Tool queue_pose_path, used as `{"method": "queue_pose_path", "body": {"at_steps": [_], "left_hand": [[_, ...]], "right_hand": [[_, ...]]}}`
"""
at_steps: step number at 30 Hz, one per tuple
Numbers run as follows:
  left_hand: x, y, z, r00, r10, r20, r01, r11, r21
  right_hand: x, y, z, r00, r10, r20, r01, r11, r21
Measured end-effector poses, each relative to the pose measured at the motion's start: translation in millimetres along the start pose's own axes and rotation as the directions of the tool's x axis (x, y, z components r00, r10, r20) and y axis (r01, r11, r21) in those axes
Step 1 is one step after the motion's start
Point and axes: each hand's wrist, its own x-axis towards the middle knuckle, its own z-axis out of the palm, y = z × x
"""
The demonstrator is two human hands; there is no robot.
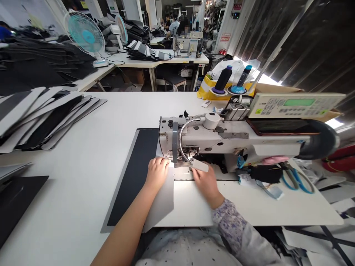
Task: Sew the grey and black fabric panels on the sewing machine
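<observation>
Grey sheet point(165, 199) under my left fingers, beside the sewing machine's needle area

The sheet lies flat on the white table point(122, 107), running from beneath the fingers of my left hand point(157, 173) back toward my body, partly under my forearm. A dark panel point(135, 166) lies flat to the left of those same fingers, with a pale border along its outer edge.

My left fingers are close together and slightly bent, resting on the sheet right at the head of the sewing machine point(210, 135); I cannot tell whether they pinch anything. The fingers of my right hand point(206, 181) reach in on the other side of the needle area, to the right of the sheet's edge. Their tips are partly hidden by a white lamp point(199, 165) on a bendy metal neck, so I cannot tell how wide they are or whether they grip.

Well to the right of my right fingers are blue-handled scissors point(301, 181), with a black cloth bundle point(264, 173) between. Beyond my fingers, past the machine's arm, stand two thread cones point(223, 79), and a control box point(299, 105) is farther right. Far to the left of my left fingers, grey and black pieces point(47, 118) lie in a loose stack.
</observation>
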Motion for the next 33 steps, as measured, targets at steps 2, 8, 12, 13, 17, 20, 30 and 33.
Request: {"method": "queue_pose_path", "body": {"at_steps": [2, 8, 12, 13, 17, 20, 30, 33], "left_hand": [[6.6, -3.2, 2.4, 1.000, 0.009, -0.001, -0.009, 0.999, 0.037], [29.0, -15.4, 13.3, 0.998, 0.048, 0.042, -0.052, 0.996, 0.076], [35.7, -20.1, 16.2, 0.995, 0.064, 0.073, -0.069, 0.995, 0.073], [33.7, -19.4, 14.7, 0.995, 0.069, 0.075, -0.074, 0.995, 0.067], [9.2, -8.3, 0.1, 0.997, 0.065, 0.033, -0.065, 0.998, 0.013], [-16.0, 5.6, -13.9, 0.996, 0.085, 0.023, -0.084, 0.995, -0.049], [-43.3, 74.6, -17.7, 0.978, 0.205, 0.034, -0.190, 0.948, -0.257], [-40.7, 80.9, -5.3, 0.988, 0.147, 0.054, -0.131, 0.964, -0.233]], "right_hand": [[-9.8, 20.4, -12.8, 0.995, 0.028, -0.092, -0.035, 0.996, -0.078], [-28.4, 46.6, -24.2, 0.988, 0.120, -0.100, -0.138, 0.972, -0.189], [-27.6, 47.1, -18.5, 0.992, 0.101, -0.080, -0.110, 0.987, -0.118], [-26.8, 47.6, -18.1, 0.991, 0.100, -0.084, -0.108, 0.988, -0.107], [-22.7, 53.5, -21.5, 0.987, 0.136, -0.086, -0.147, 0.980, -0.135], [-21.5, 59.0, -27.2, 0.981, 0.177, -0.076, -0.185, 0.976, -0.112], [-29.1, -4.3, -3.8, 0.898, 0.439, 0.013, -0.348, 0.693, 0.632], [-24.9, -20.6, 8.0, 0.879, 0.470, 0.078, -0.378, 0.590, 0.714]]}}
